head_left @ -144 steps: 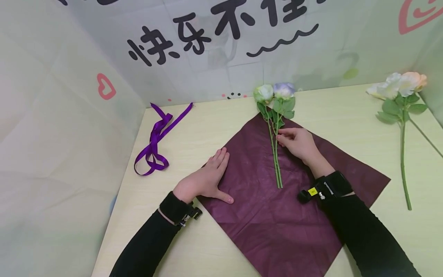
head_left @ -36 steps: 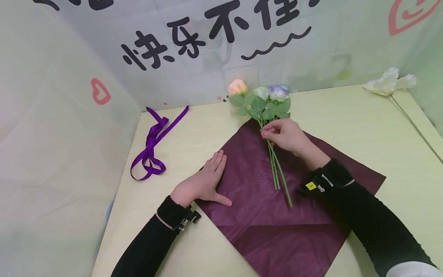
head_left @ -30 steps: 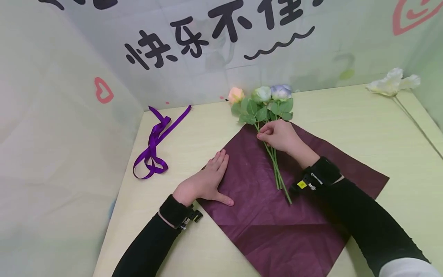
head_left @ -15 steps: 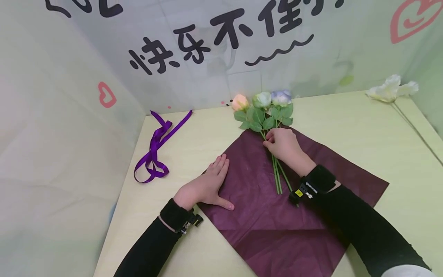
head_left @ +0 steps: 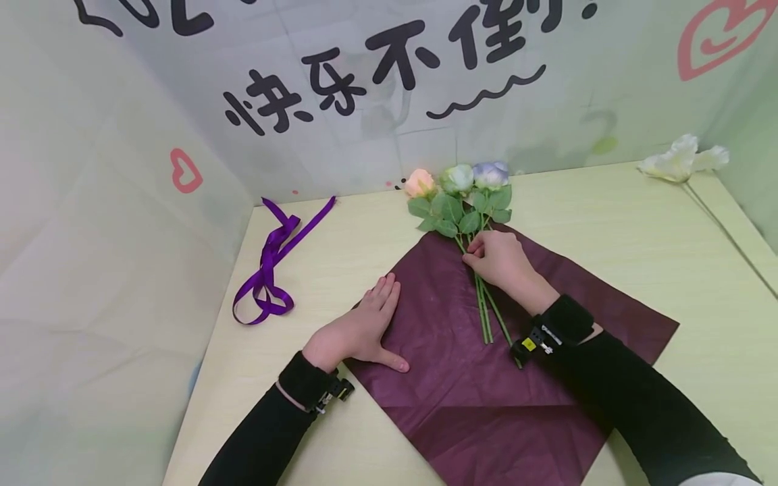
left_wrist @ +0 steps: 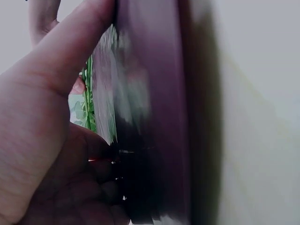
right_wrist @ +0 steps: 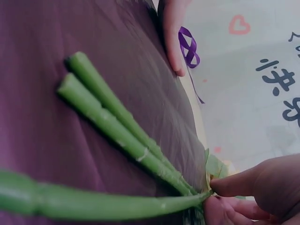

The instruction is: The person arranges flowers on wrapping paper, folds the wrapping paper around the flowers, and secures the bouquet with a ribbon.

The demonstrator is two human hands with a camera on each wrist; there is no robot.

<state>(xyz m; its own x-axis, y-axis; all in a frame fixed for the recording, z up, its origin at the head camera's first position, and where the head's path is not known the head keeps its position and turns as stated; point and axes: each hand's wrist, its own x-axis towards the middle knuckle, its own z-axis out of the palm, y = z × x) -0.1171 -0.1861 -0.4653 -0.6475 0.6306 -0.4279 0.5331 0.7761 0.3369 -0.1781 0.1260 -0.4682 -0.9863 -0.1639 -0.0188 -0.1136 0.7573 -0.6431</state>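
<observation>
My left hand (head_left: 365, 324) lies flat with fingers straight on the left corner of a dark purple sheet of wrapping paper (head_left: 431, 337); in the left wrist view its thumb and palm press along the paper's edge. Over the upper part of the paper, my right hand (head_left: 501, 260) pinches the stem of a peach artificial rose (head_left: 419, 183) between thumb and fingers. Beside it lie a pale green-white rose (head_left: 457, 179) and a lilac rose (head_left: 491, 174), blooms past the paper's top corner. In the right wrist view the held stem (right_wrist: 93, 201) slants across two other stems (right_wrist: 117, 124).
A curled purple ribbon (head_left: 267, 270) lies on the table (head_left: 328, 256) at left. At the far right rests a white flower (head_left: 681, 160) on a long thin stem. Printed cloth walls (head_left: 365, 142) stand behind and at both sides.
The peach rose has come from the right side to the left of the other two blooms, with my right hand now on its stem. My left hand has stayed on the paper.
</observation>
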